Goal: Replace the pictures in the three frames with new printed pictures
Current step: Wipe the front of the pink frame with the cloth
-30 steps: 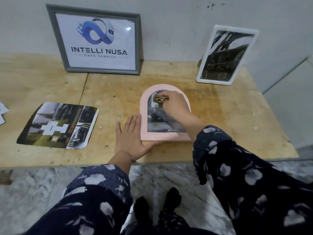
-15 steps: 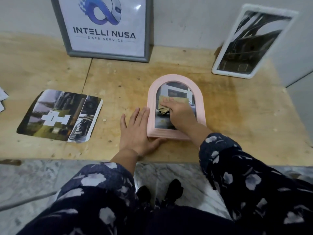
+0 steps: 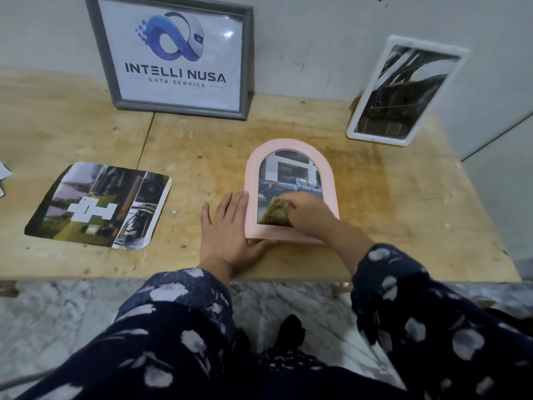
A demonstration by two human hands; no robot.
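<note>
A pink arched frame (image 3: 290,148) lies flat on the wooden table (image 3: 389,203), showing a picture of a dark pickup truck. My right hand (image 3: 310,215) presses a yellowish cloth (image 3: 275,216) on the lower part of its glass. My left hand (image 3: 227,229) lies flat with fingers apart against the frame's left edge and lower corner. A grey frame (image 3: 176,56) with a logo print leans on the wall at the back. A white frame (image 3: 403,90) with a dark picture leans at the back right.
A stack of printed pictures (image 3: 98,204) with a white cut-out shape on top lies at the left of the table. Paper scraps (image 3: 3,176) show at the far left edge. The table's front edge runs just below my hands, with marble floor beneath.
My right hand has slid the cloth down the pink frame's glass from its top to its lower part. My left hand has stayed at the frame's left edge.
</note>
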